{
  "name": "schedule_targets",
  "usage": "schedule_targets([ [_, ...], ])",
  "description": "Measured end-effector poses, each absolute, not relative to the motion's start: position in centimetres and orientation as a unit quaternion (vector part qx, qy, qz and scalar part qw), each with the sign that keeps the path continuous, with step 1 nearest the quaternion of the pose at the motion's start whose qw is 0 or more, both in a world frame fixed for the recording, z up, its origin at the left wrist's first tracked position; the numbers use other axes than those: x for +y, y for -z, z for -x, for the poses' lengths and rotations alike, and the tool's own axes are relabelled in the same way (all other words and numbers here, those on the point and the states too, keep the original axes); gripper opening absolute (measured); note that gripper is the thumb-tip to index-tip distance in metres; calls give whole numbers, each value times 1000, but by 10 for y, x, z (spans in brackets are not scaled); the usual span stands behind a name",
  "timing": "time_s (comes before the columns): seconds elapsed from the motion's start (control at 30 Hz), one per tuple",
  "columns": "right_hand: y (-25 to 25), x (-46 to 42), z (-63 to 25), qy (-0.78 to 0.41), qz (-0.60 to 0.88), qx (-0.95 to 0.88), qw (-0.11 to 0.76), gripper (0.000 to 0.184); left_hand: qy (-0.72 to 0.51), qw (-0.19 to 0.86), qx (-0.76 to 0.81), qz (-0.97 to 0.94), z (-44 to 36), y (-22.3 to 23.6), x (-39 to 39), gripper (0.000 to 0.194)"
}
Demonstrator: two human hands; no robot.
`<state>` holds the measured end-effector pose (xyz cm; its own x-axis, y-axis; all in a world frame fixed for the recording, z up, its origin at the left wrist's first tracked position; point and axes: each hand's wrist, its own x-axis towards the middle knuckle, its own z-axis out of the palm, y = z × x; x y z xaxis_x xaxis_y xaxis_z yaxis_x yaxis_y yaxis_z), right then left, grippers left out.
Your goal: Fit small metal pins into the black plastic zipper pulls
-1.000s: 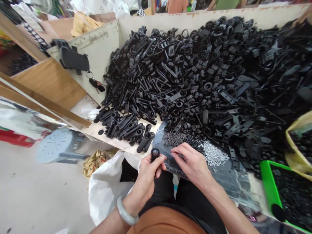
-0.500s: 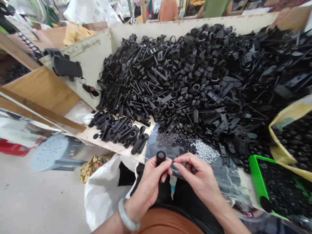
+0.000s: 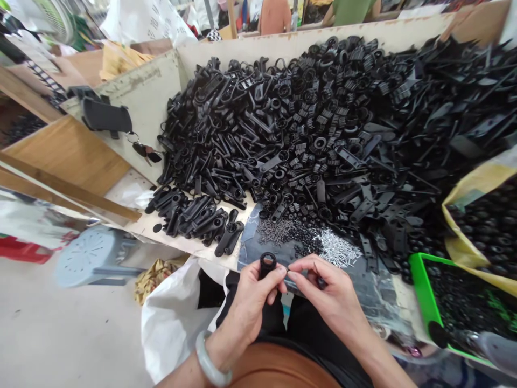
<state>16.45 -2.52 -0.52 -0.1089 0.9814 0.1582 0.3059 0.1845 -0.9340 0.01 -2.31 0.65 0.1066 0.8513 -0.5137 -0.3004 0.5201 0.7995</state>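
My left hand (image 3: 252,296) is closed round a black plastic part with a ring-shaped end (image 3: 267,261); the ring sticks up above the fingers and the rest is hidden in the palm. Close beside it, my right hand (image 3: 323,283) pinches thumb and forefinger together at a tiny dark piece, too small to name, at the left thumb tip. A small round black piece (image 3: 321,282) sits in the curled fingers of the right hand. Beyond the hands, small brown-grey pieces (image 3: 277,230), little black pieces (image 3: 305,240) and silvery pins (image 3: 338,249) lie in piles on a dark mat (image 3: 254,250).
A large heap of black plastic parts (image 3: 258,124) fills the bin behind. Several ring-ended black parts (image 3: 202,218) lie in rows at left. At right stand a green tray (image 3: 420,288) and a yellow-edged sack (image 3: 464,237). A white sack (image 3: 165,312) hangs below the table edge.
The view has shifted slightly. The right fingertips have come against the left thumb, closing the small gap around the tiny piece. A grey rounded object now shows over the green tray at lower right.
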Motion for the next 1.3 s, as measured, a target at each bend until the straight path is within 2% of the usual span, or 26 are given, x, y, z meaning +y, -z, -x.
schedule_targets([
  [0.2,4,-28,-169,-410,474,-659,416,9,-353,730,499,-306,10,-12,-20,23],
  [0.4,4,-36,-167,-471,502,-593,418,5,-297,794,446,-286,19,-11,-16,17],
  [0.63,12,-39,-165,-366,492,-620,490,11,-389,771,481,-151,-4,-9,-28,25],
  [0.87,18,-46,-162,-325,521,-579,536,22,-391,788,476,-32,-21,-16,-36,29],
  [1.03,21,-47,-164,-324,512,-582,543,24,-384,787,482,-37,-21,-19,-34,28],
  [1.3,14,-43,-166,-348,525,-579,518,11,-400,768,480,-141,-23,-14,-28,29],
])
